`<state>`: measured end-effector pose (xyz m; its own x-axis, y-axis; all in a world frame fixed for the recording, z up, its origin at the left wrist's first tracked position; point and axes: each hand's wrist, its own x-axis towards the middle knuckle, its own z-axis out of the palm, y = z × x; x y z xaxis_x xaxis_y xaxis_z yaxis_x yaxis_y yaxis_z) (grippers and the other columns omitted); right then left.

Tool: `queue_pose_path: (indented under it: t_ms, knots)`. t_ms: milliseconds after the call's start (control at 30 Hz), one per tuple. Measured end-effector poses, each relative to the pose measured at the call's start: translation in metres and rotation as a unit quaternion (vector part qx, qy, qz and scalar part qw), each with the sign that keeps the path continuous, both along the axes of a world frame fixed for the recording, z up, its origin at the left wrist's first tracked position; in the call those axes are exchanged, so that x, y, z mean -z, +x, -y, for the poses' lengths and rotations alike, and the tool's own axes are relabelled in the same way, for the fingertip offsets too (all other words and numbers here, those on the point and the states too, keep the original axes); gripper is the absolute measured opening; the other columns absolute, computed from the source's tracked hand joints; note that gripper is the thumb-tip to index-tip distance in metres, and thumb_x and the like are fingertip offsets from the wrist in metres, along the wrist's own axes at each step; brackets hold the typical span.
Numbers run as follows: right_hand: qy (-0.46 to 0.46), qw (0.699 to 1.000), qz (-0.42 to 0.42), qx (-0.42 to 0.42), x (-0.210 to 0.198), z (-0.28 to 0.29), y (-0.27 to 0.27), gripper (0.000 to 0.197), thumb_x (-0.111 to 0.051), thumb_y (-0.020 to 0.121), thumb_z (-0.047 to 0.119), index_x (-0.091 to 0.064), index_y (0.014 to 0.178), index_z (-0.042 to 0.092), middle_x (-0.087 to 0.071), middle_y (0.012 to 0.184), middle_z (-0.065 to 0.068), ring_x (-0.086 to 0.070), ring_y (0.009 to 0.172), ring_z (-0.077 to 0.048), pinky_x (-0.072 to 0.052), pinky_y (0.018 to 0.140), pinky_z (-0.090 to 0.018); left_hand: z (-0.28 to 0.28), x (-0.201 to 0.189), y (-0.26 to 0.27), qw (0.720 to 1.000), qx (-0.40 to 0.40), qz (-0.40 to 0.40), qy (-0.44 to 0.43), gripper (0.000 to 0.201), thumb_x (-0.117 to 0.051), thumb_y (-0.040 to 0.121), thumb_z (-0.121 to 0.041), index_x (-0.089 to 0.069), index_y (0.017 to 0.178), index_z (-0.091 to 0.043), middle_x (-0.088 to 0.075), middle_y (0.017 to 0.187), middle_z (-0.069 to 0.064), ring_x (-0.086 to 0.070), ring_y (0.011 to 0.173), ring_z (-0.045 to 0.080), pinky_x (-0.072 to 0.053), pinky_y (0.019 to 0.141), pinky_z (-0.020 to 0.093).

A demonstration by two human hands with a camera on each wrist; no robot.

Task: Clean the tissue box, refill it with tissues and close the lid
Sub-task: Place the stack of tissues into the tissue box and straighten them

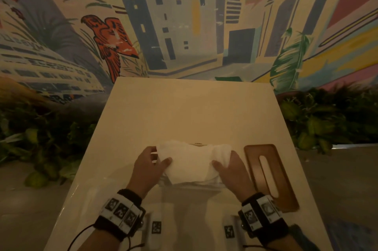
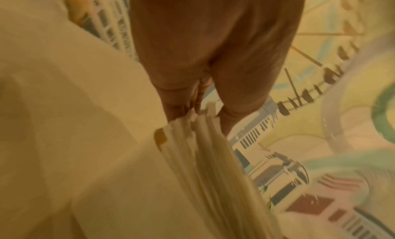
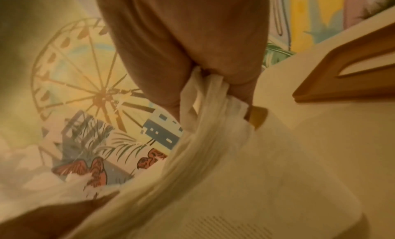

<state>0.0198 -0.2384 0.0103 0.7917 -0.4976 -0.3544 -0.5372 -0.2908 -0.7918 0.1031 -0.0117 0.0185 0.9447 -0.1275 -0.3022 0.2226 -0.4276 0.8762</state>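
A thick stack of white tissues (image 1: 192, 161) sits over the tissue box, whose wooden corner (image 2: 160, 138) and white side wall (image 3: 288, 183) show in the wrist views. My left hand (image 1: 150, 165) grips the stack's left end, thumb on top. My right hand (image 1: 229, 165) grips the right end, where the sheets (image 3: 213, 107) bunch between thumb and fingers. The stack (image 2: 205, 149) hides the inside of the box. The brown wooden lid (image 1: 270, 177), with a long slot, lies flat on the table to the right of my right hand.
The white table (image 1: 184, 111) runs forward to a painted mural wall (image 1: 184, 25). Dark green plants (image 1: 327, 121) line both sides of the table. Two small white tags with black markers (image 1: 156, 227) lie near the table's front edge.
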Motion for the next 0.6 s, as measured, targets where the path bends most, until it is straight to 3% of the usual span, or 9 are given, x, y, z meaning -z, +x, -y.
queue_pose_path:
  t_ms: [133,367,467,600]
  knots:
    - [-0.047,0.999,-0.013,-0.024,0.000,-0.008,0.004,0.060,-0.063,0.090,0.020,-0.034,0.140,0.004,-0.052,0.134,-0.014,-0.050,0.121,-0.030,-0.040,0.096,-0.032,0.011,0.007,0.003,0.996,-0.004,0.064,0.059,0.039,-0.075,0.080,-0.025,-0.057,0.112,-0.013,-0.065,0.105,0.004,-0.064,0.090,0.022,-0.054,0.072,0.028]
    - [-0.069,0.996,-0.012,-0.053,0.000,-0.014,0.006,0.071,-0.064,0.089,0.016,-0.021,0.145,0.004,-0.046,0.137,-0.015,-0.046,0.124,-0.028,-0.037,0.097,-0.028,0.021,0.013,0.001,0.988,-0.012,0.101,0.113,0.041,-0.077,0.079,-0.029,-0.061,0.111,-0.010,-0.069,0.105,0.007,-0.059,0.086,0.015,-0.047,0.074,0.023]
    - [-0.086,0.995,0.009,-0.045,-0.002,-0.008,0.003,0.076,-0.063,0.089,0.011,-0.016,0.149,0.003,-0.036,0.146,-0.014,-0.037,0.133,-0.026,-0.028,0.103,-0.024,0.016,0.011,0.003,0.985,-0.009,0.109,0.130,0.040,-0.077,0.078,-0.035,-0.065,0.108,-0.011,-0.071,0.099,0.003,-0.064,0.082,0.014,-0.048,0.071,0.022]
    - [-0.168,0.982,0.071,-0.041,-0.005,0.002,-0.003,0.064,-0.065,0.083,0.001,-0.036,0.140,0.004,-0.045,0.134,-0.014,-0.044,0.123,-0.026,-0.028,0.095,-0.018,0.008,0.006,0.004,0.980,-0.005,0.151,0.131,0.029,-0.076,0.078,-0.034,-0.067,0.095,-0.013,-0.071,0.087,-0.001,-0.067,0.072,0.014,-0.052,0.065,0.023]
